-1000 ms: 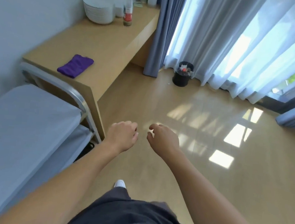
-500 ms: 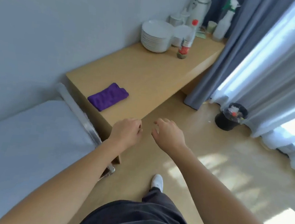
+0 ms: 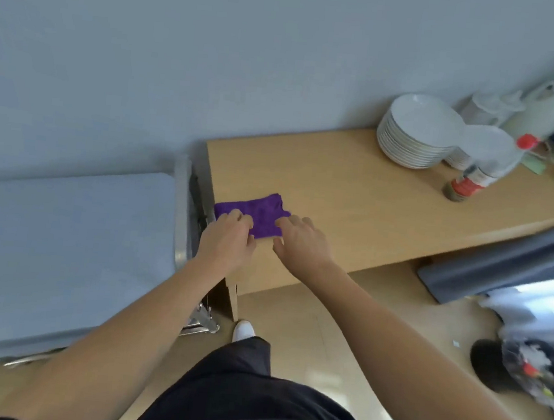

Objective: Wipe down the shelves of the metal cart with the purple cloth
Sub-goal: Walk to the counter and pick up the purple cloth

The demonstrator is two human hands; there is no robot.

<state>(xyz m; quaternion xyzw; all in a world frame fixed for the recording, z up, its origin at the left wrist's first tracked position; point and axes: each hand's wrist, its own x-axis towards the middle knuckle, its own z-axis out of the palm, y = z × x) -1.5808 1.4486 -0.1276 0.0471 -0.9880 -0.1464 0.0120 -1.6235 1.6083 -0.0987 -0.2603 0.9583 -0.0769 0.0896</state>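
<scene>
Grey-blue wall (image 3: 215, 53) is seen behind the wooden counter (image 3: 354, 196), and the metal cart (image 3: 65, 241) is parked against the counter's left end, unwiped. At the counter's left front corner the left hand (image 3: 228, 239) is laid with fingers curled onto the purple cloth (image 3: 262, 213), though a closed pinch cannot be told. The right hand (image 3: 299, 242) is spread loose, touching the cloth's right edge, with stacked plates (image 3: 416, 135) further right. Pickup is judged in hand: the cloth must be gathered, lifted and carried left off the counter to the cart.
</scene>
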